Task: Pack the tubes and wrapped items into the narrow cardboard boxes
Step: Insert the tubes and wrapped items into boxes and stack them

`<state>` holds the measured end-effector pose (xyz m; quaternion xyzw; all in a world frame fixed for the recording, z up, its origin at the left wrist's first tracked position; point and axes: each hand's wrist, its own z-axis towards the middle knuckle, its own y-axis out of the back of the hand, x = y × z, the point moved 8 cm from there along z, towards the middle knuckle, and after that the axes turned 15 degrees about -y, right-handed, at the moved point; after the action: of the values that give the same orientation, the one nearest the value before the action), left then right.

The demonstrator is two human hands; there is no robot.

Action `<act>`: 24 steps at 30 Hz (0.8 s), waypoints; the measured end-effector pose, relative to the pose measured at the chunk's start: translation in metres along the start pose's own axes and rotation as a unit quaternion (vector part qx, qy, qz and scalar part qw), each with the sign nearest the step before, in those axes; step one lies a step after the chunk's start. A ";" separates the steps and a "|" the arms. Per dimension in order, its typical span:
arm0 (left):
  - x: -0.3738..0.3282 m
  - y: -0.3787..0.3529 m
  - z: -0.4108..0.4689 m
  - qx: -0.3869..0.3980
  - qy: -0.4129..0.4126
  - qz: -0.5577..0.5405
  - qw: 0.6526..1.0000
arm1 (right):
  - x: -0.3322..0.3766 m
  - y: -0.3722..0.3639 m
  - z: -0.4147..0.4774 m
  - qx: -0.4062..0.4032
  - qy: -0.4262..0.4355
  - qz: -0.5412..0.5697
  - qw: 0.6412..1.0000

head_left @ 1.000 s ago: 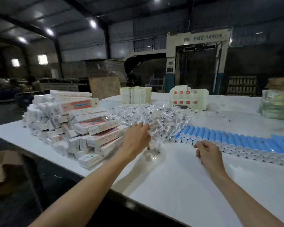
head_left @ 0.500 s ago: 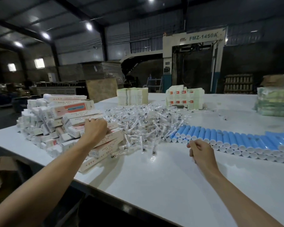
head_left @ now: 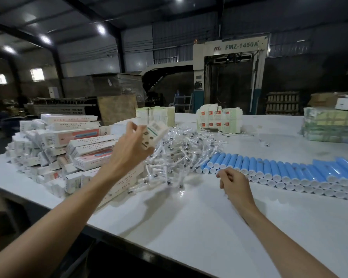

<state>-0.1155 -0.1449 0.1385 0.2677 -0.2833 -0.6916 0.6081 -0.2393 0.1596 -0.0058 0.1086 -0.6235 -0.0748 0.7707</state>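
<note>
My left hand (head_left: 130, 148) is raised above the table and grips a narrow white cardboard box (head_left: 154, 134), blurred and tilted. Below it lies a large heap of the same narrow boxes (head_left: 64, 145) at the left. A pile of clear-wrapped small items (head_left: 181, 153) fills the middle. A row of blue tubes with white caps (head_left: 285, 171) lies side by side at the right. My right hand (head_left: 234, 182) rests on the table by the left end of the tube row, fingers curled; I cannot tell whether it holds anything.
The white table (head_left: 199, 227) has bare surface in front of my hands. At the back stand stacks of flat cartons (head_left: 156, 115), red-marked cartons (head_left: 219, 120) and green wrapped bundles (head_left: 329, 125). The table's dark front edge runs bottom left.
My left hand went from the wrapped items to the box heap, then lifted a narrow box up and to the right. My right hand stayed by the tubes.
</note>
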 end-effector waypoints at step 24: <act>-0.185 -0.188 -0.003 0.128 0.152 -0.694 0.692 | -0.005 0.096 0.032 -0.104 -0.100 0.007 0.990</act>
<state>-0.2214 0.0571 0.0063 0.5645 -0.0066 -0.8239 -0.0501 -0.2735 0.2513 0.0212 0.0158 -0.6868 -0.1439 0.7123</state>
